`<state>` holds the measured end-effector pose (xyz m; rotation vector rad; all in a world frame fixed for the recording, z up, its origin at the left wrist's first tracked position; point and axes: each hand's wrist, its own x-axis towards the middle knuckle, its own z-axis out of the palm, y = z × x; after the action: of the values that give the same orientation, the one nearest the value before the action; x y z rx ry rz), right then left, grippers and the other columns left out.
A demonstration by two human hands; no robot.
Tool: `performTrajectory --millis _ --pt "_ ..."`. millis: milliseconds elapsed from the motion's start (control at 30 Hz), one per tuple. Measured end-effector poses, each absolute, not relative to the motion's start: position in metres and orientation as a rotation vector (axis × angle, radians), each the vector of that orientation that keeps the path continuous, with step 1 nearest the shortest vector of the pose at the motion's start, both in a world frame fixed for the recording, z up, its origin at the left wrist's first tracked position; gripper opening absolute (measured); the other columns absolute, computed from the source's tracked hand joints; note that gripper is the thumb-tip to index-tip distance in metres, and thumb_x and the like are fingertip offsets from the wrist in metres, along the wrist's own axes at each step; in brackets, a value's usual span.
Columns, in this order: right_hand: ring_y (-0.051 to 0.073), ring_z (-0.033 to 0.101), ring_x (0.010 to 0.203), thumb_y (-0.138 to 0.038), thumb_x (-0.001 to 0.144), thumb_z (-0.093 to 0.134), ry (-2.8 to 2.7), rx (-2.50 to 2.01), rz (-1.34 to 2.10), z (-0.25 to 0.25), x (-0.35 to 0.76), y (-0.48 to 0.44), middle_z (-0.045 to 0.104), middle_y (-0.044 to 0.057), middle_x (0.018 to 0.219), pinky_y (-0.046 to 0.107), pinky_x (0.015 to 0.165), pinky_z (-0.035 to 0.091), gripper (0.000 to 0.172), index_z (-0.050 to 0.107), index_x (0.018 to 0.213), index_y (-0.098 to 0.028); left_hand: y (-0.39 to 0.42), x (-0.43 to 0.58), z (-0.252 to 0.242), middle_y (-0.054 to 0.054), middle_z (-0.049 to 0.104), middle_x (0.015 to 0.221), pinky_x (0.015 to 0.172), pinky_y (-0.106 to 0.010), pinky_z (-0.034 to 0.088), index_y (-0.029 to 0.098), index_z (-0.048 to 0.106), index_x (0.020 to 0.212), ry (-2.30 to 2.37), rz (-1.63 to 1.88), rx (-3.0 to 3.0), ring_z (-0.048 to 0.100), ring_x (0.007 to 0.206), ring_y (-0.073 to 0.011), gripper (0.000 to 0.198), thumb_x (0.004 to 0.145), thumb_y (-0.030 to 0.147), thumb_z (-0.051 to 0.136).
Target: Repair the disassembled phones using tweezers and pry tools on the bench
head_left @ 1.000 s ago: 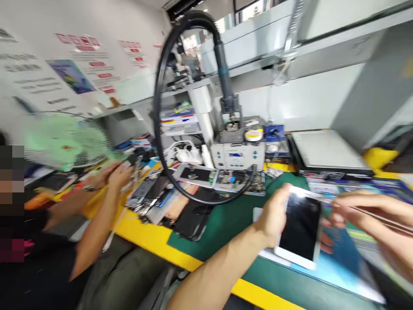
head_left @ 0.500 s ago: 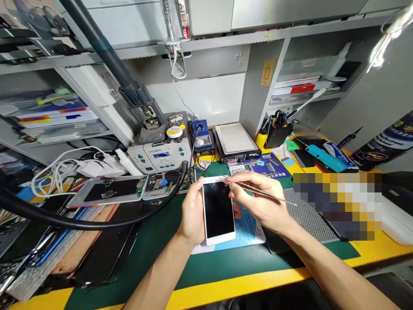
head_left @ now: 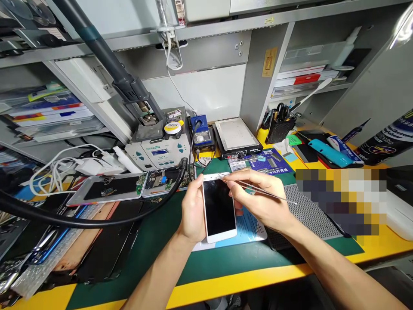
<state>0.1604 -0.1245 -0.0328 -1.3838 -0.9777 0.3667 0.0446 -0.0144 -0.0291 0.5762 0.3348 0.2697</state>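
A white smartphone (head_left: 220, 209) with a dark screen is gripped along its left side by my left hand (head_left: 192, 211). Some fingers of that hand pass behind it and show at its right edge. My right hand (head_left: 263, 196) pinches thin metal tweezers (head_left: 274, 196), whose tips lie at the phone's top edge near the earpiece. What the tips touch is too small to make out. Under the phone lies a white and light-blue sheet (head_left: 254, 234) on the green mat (head_left: 161, 254).
A rework station (head_left: 158, 155) stands behind, its black hose (head_left: 106, 223) arching across the left side. Opened phones (head_left: 109, 189) lie beside it. A perforated grey pad (head_left: 309, 215) is right of my hand. A pen holder (head_left: 280, 129) and a spray can (head_left: 383, 144) stand further back.
The camera view has shifted slightly. Both hands keep their hold on the phone and the tweezers, and the tweezers' tips remain at the phone's top edge.
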Motion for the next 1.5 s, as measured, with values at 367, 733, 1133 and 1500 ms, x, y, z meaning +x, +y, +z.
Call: performTrajectory --millis 367,733,1133,1500 --pt "0.012 0.06 0.048 -0.03 0.089 0.07 -0.938 -1.389 0.387 -0.029 0.161 -0.124 0.071 0.001 0.078 0.024 0.041 0.054 0.011 0.077 0.096 -0.023 -0.014 0.043 -0.034 -0.009 0.077 0.096 0.086 -0.043 0.055 0.016 0.069 0.122 0.34 0.322 0.598 0.073 0.088 -0.0299 0.044 0.094 0.046 0.053" --pt "0.016 0.057 0.045 -0.033 0.09 0.071 -0.827 -1.235 0.607 -0.022 0.161 -0.126 0.065 0.0 0.066 0.032 0.041 0.053 0.007 0.075 0.093 -0.028 -0.014 0.042 -0.034 -0.008 0.077 0.096 0.084 -0.045 0.056 0.019 0.069 0.122 0.321 0.295 0.637 0.073 0.088 -0.03 0.044 0.096 0.047 0.049" --pt "0.016 0.057 0.043 -0.03 0.085 0.074 -0.791 -1.249 0.605 -0.016 0.159 -0.125 0.066 0.0 0.064 0.031 0.036 0.053 0.005 0.074 0.088 -0.025 -0.015 0.042 -0.034 -0.009 0.076 0.099 0.084 -0.045 0.056 0.017 0.068 0.123 0.348 0.31 0.669 0.072 0.089 -0.0311 0.047 0.095 0.05 0.05" --pt "0.015 0.063 0.046 -0.028 0.086 0.073 -0.89 -1.293 0.481 -0.02 0.158 -0.124 0.074 0.003 0.081 0.028 0.037 0.053 0.008 0.074 0.09 -0.022 -0.016 0.042 -0.032 -0.01 0.075 0.096 0.083 -0.044 0.056 0.014 0.069 0.119 0.352 0.31 0.658 0.072 0.089 -0.0301 0.047 0.096 0.049 0.047"
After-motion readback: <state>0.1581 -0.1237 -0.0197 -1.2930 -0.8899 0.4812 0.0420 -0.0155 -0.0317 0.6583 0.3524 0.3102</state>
